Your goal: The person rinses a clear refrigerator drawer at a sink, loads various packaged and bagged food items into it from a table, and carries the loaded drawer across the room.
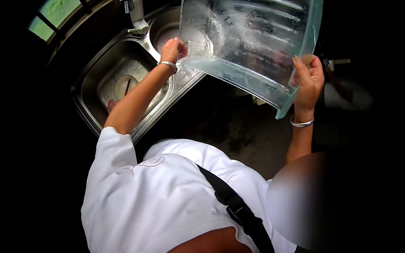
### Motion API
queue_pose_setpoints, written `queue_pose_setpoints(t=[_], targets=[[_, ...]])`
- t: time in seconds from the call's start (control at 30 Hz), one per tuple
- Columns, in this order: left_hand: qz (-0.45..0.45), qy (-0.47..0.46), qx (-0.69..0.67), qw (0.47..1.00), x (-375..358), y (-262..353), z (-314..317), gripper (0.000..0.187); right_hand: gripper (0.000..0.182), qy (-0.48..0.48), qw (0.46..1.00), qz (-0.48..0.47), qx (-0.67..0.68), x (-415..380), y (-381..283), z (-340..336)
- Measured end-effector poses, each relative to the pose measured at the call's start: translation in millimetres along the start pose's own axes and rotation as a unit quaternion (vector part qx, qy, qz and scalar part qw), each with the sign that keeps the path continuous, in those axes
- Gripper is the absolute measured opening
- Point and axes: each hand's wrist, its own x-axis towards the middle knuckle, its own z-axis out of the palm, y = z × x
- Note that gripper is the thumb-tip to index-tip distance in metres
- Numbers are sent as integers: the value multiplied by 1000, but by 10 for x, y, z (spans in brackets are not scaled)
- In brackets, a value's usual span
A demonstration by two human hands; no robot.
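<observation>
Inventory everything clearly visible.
Clear ridged plastic panel: one, blue-green edges, between the hands.
Two-bowl steel sink: one, silver, upper left.
Lever faucet: one, white, by sink.
Round disc: one, cream, left bowl.
Thin stick: one, brown, over disc.
Lump: one, reddish, left bowl.
Barred window: one, green view, top left.
Buckled strap: one, black, across shirt.
Short-sleeved shirt: one, white, on person.
Metal bangles: two, silver, on wrists.
Left hand: one, bare, panel's left edge.
Right hand: one, bare, panel's right edge.

A white short-sleeved fabric shirt (139, 198) bears a thin-lined rounded emblem (152, 161); a black webbing strap (215, 181) with a black buckle (237, 211) crosses it. Slim silver-coloured bangles (302, 125) ring both wrists.
</observation>
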Motion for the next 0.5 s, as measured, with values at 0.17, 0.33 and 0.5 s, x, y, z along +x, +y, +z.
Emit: queue_pose_setpoints(t=[0.17,0.33,0.5], targets=[[-217,25,-160,963,284,-372,180,25,15,14,996,-65,-55,1,35,155],[-262,38,-224,938,423,-476,378,19,23,38,960,-196,-197,-60,195,279],[-245,24,-263,933,677,-634,496,12,22,11,906,-267,-328,-207,94,450]])
